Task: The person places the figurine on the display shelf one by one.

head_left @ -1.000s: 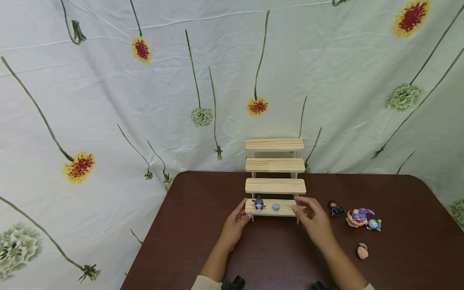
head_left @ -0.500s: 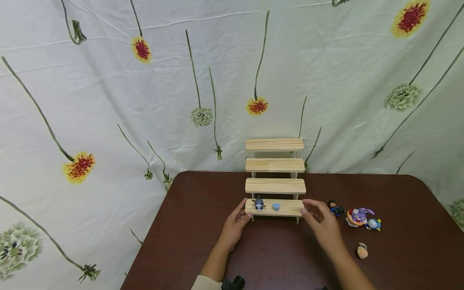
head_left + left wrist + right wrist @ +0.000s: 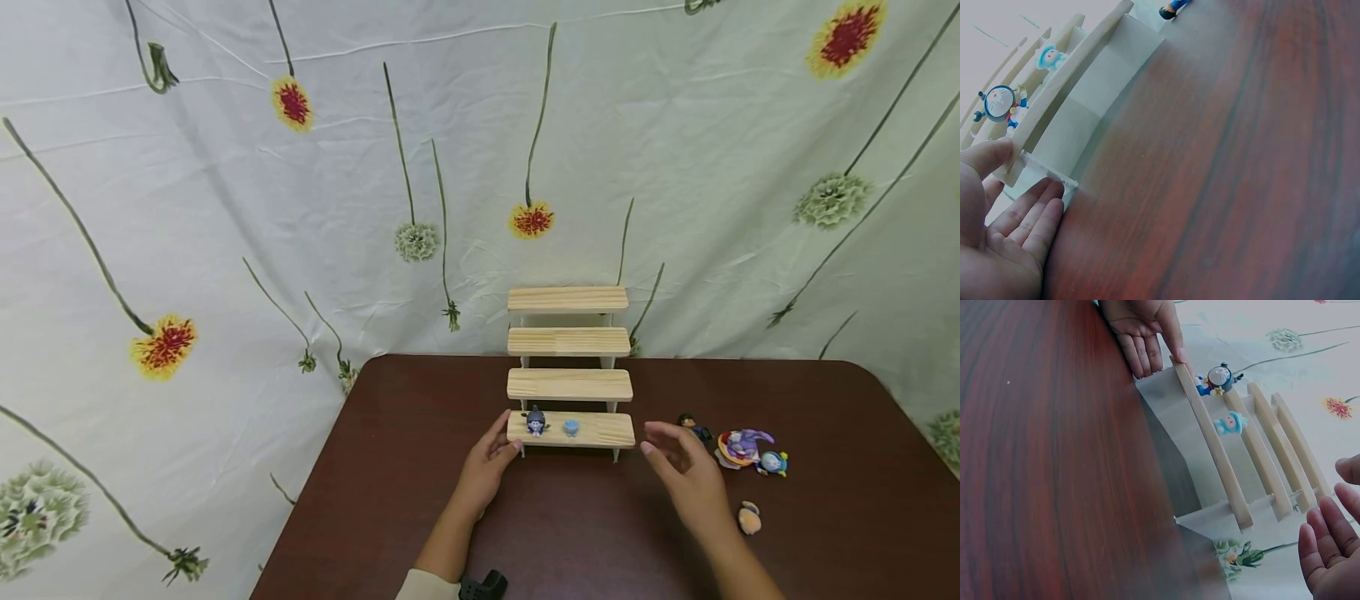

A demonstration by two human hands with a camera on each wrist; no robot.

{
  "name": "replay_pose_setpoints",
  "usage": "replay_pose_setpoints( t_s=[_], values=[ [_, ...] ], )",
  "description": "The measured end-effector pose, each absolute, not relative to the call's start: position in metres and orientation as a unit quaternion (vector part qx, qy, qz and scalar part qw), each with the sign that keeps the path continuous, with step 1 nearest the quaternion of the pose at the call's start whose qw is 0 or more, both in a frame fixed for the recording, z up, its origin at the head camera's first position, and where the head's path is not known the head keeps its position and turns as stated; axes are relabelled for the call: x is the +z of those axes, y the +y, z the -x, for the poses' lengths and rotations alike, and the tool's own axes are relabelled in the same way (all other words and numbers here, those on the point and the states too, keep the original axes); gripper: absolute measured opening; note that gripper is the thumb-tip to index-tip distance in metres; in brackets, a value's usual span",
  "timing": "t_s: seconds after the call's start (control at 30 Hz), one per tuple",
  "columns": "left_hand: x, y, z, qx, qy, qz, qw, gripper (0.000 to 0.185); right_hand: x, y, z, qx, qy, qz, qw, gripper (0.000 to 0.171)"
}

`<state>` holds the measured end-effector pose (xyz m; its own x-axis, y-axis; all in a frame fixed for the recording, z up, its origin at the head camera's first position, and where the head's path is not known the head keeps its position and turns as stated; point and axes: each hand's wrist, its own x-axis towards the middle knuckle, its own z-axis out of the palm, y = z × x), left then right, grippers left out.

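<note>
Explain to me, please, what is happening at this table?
A person's left hand holds the left end of the lowest shelf of the stand. The right hand is apart from the right end, holding nothing. A dark blue figure and a light blue figure are on that shelf. On the table, to the right, are a black-haired figure, a purple toy, a blue toy and a tan toy.

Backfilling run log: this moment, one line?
left hand: touching left end of bottom shelf | right hand: empty, not touching shelf | on shelf: dark-blue figurine, light-blue figurine
</note>
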<state>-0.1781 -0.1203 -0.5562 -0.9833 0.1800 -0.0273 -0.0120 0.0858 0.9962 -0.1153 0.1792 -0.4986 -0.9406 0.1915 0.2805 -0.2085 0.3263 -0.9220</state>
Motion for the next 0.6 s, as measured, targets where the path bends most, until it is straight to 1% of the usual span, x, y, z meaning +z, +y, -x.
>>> replay_pose_setpoints(
  t_s=[0.23,0.6],
  values=[
    [-0.558,-0.121,0.179,0.67,0.737,-0.056,0.07,0.066,-0.496,0.186,0.108,0.589,-0.788,0.004,0.178,0.031],
    [-0.556,-0.121,0.178,0.664,0.742,-0.053,0.073,0.065,-0.504,0.202,0.102,0.574,-0.798,0.018,0.183,0.033]
  ],
)
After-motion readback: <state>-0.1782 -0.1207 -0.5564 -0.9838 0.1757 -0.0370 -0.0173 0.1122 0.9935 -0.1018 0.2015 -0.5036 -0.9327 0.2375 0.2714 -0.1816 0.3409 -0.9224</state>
